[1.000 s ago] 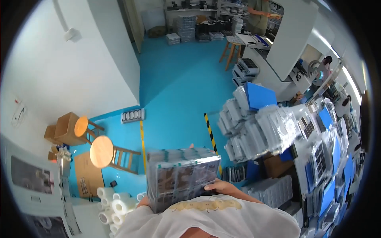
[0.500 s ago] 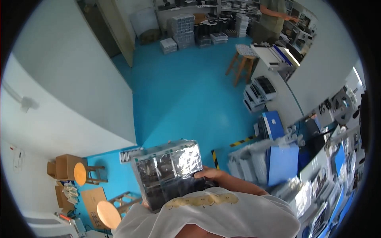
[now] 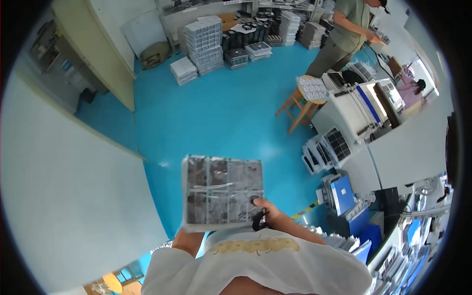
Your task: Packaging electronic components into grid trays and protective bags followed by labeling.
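In front of my body I carry a stack of dark trays [image 3: 223, 189] wrapped in clear plastic, its compartmented top tilted toward me. My right hand [image 3: 264, 208] grips the stack's right edge, thumb on top and the other fingers hidden below it. A black curved band [image 3: 258, 221] shows beside the right wrist; whether it is worn or held I cannot make out. My left hand [image 3: 186, 235] reaches under the near left corner, where the stack hides its fingers.
Ahead, wrapped stacks [image 3: 204, 42] stand on the blue floor [image 3: 206, 113]. A white wall [image 3: 78, 182] and open door [image 3: 98, 54] flank the left. To the right are a wooden stool [image 3: 305, 101], piled trays [image 3: 327, 150], blue folders [image 3: 342, 194] and a person [image 3: 344, 34] at a bench.
My view has shifted forward past the wall's corner, and the doorway shows more fully. The stack has swung level and slightly farther from my body. The person at the bench is more visible.
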Demonstrator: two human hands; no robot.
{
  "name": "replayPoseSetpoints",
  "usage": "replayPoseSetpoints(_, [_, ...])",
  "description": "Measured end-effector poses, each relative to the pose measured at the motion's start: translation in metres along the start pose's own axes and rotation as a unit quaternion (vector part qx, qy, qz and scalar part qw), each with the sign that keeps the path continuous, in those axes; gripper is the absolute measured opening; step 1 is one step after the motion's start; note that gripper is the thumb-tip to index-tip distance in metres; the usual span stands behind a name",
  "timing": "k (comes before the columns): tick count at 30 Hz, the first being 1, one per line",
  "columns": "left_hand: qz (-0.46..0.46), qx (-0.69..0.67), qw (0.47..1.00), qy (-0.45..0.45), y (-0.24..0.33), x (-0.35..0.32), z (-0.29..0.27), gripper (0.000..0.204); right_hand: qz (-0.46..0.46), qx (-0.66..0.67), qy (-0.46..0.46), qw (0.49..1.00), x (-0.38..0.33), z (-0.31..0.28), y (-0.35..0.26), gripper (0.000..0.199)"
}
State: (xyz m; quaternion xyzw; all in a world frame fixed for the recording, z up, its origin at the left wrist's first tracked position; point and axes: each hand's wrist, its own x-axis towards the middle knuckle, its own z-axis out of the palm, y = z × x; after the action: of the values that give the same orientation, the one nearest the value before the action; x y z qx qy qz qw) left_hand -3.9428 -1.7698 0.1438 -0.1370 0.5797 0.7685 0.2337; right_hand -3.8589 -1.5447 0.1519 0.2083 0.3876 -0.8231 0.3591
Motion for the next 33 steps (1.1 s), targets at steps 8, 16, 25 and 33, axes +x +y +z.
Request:
replayPoseSetpoints(8, [-0.144, -0.224, 0.959, -0.102, 0.09, 0.321, -0.049, 0.103, -0.12, 0.018, -0.018, 0.993, 0.219, -0.082, -0.244, 0.068])
replayPoseSetpoints(16, [-0.166, -0.181, 0.969, -0.037, 0.18, 0.594, -0.01, 0.083, -0.059, -0.287, 0.111, 0.95, 0.402, -0.123, -0.499, 0.105])
replayPoseSetpoints(25, [-0.217, -0.125, 0.968, -0.03, 0.246, 0.96, 0.023, 0.061, 0.009, -0.315, 0.216, 0.924, 0.634, -0.237, -0.731, 0.115])
replayPoseSetpoints(33, [-0.326, -0.145, 0.934, 0.01, 0.208, 1.224, 0.025, 0.067, 0.096, -0.121, 0.185, 0.97, 0.874, -0.383, -0.844, 0.087])
